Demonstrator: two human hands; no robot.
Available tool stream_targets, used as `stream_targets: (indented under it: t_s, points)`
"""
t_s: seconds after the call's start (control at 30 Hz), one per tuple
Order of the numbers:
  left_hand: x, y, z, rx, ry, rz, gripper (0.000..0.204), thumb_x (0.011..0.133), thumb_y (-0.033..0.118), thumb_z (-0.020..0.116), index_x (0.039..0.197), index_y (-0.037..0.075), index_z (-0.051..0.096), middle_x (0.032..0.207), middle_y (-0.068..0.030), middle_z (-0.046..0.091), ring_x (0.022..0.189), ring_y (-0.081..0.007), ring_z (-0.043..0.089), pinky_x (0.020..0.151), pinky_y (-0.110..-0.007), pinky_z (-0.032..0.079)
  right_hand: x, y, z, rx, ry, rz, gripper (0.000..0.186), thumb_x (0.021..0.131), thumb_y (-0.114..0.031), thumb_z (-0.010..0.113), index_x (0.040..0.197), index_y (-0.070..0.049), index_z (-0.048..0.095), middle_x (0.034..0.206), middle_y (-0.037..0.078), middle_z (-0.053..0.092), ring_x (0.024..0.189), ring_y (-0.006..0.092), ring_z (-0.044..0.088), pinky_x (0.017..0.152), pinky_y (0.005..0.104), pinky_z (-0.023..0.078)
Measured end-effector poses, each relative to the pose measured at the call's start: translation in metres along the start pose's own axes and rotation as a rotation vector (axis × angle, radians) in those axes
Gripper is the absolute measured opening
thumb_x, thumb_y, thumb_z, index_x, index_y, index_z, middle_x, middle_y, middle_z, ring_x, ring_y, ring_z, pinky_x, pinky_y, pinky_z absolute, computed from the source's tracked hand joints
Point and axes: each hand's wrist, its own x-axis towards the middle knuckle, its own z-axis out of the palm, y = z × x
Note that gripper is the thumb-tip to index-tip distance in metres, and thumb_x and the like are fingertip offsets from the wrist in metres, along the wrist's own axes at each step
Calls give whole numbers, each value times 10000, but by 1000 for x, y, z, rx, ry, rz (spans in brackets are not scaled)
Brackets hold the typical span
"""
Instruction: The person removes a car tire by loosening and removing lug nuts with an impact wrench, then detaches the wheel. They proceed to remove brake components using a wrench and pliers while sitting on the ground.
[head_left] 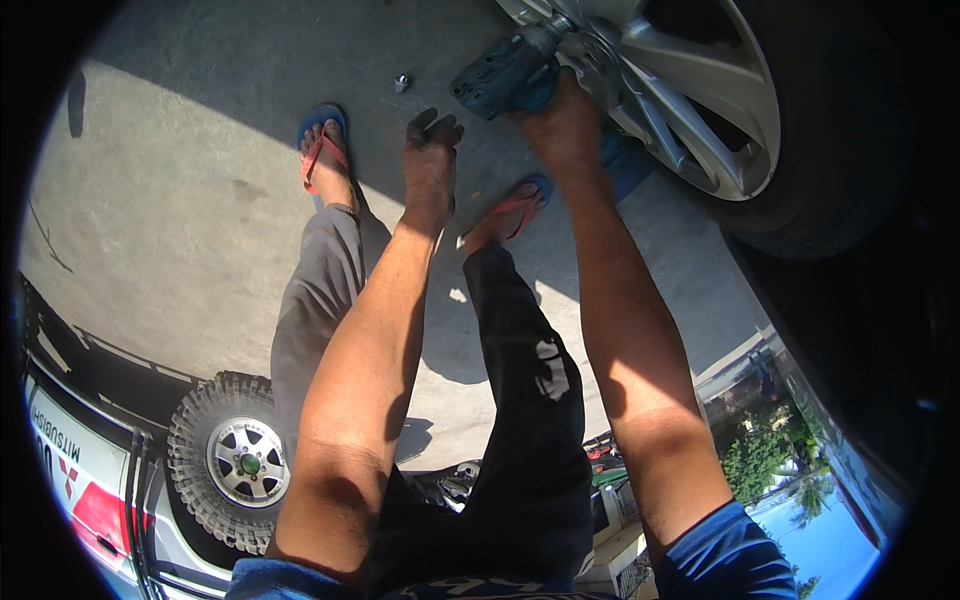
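My right hand (566, 125) is wrapped round the grip of a teal and dark cordless impact wrench (500, 75). The nose of the wrench points at the middle of a silver alloy wheel (715, 150), where its socket end is partly hidden by the spokes. My left hand (430, 165) hangs in the air to the left of the wrench, its dark fingers curled in. Whatever those fingers may hold is hidden. Beyond it, a small shiny metal piece, like a lug nut (402, 82), lies on the concrete.
My feet in blue flip-flops (322, 150) with red straps stand on the concrete floor (180, 190). The wheel's black tyre (830, 150) fills the right side. Behind me stands a white and red vehicle (95, 480), with a knobbly off-road tyre (190, 440) beside it.
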Motion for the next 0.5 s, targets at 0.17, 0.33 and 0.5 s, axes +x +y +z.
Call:
stream_targets:
  t_s: [0.17, 0.33, 0.5]
  points:
    - [-47, -107, 64, 3, -458, -181, 669, 921, 280, 618, 1482, 52, 332, 1453, -179, 465, 1335, -292, 476, 1082, -404, 395, -3, -5, 4, -7, 66, -102, 609, 640, -233, 894, 1111, 18, 600, 992, 220, 713, 992, 356, 692, 894, 399, 533]
    - [-39, -136, 116, -130, -227, -111, 656, 919, 275, 620, 1474, 53, 351, 1445, -179, 474, 1331, -290, 479, 1077, -401, 398, -3, -3, 3, -3, 38, -8, 610, 613, -254, 917, 1079, 13, 628, 961, 206, 717, 979, 340, 698, 910, 392, 533]
    - [-39, -126, 104, -131, -288, -151, 642, 917, 271, 623, 1466, 54, 371, 1438, -180, 483, 1327, -288, 482, 1073, -397, 401, -2, -4, 4, 15, 88, -76, 576, 602, -238, 926, 1041, 14, 650, 972, 202, 717, 985, 337, 697, 908, 385, 534]
